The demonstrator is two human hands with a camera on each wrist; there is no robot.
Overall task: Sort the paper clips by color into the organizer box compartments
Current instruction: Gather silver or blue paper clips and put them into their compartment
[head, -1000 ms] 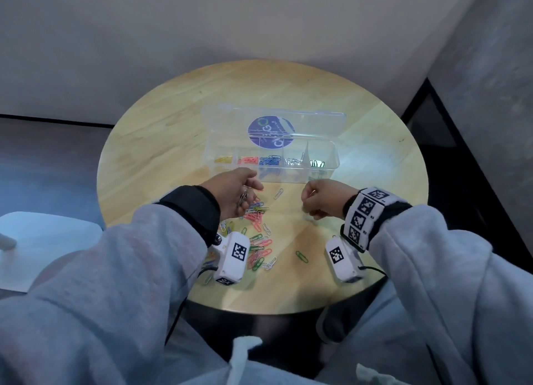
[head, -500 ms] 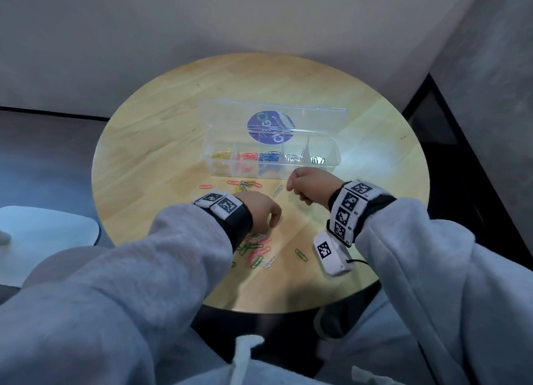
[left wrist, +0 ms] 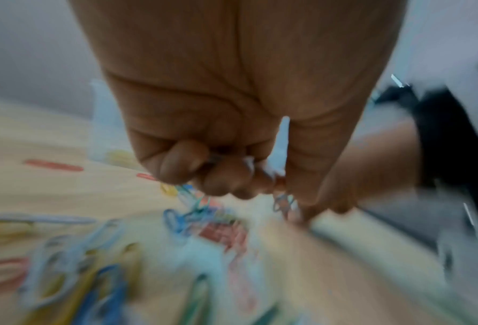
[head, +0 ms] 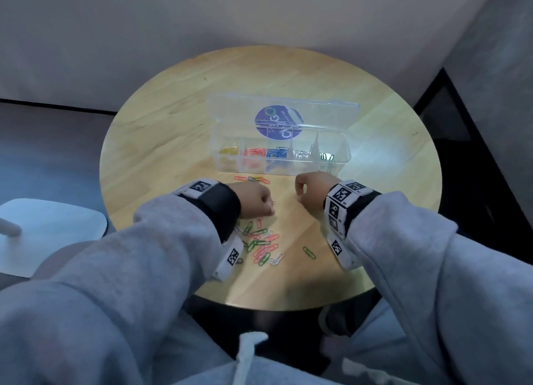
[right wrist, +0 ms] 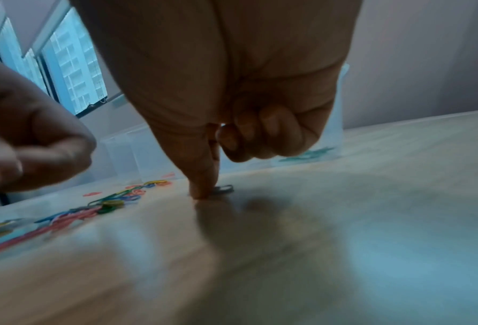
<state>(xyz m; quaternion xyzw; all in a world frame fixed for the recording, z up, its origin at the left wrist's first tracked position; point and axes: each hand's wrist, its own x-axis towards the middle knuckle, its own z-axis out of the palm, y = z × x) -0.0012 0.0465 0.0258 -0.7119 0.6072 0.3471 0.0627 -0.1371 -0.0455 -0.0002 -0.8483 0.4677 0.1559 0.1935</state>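
Round wooden table (head: 173, 142) seen from above, with a clear organizer box (head: 281, 168) at the far middle, lid (head: 282, 110) flipped open behind it. Inside the box, left to right: yellow clips (head: 229, 150), red clips (head: 255, 151), blue clips (head: 277, 152), silver clips (head: 301, 153), then green clips (head: 327, 156) at the right end, each colour in its own compartment. Loose pile of paper clips (head: 264, 244) on the near part of the table, mostly red and green, with one green clip (head: 309, 252) lying alone just to the right. A few more clips (head: 251, 179) near the front wall of the box. Left hand (head: 255, 201) low over the table just past the pile, fingers curled tight into a fist, with a few clips (left wrist: 283, 203) pinched between thumb and fingers; very blurry in the left wrist view, so colour hard to tell. Right hand (head: 313, 189) near the box, to the right of the left hand, most fingers curled in, one finger and thumb (right wrist: 204, 176) pointing straight down with the tip on the table, touching a small dark clip (right wrist: 223, 189). Cannot tell if that clip is truly pinched or only pressed. Grey sleeves and wristbands with black-and-white squares on both arms.
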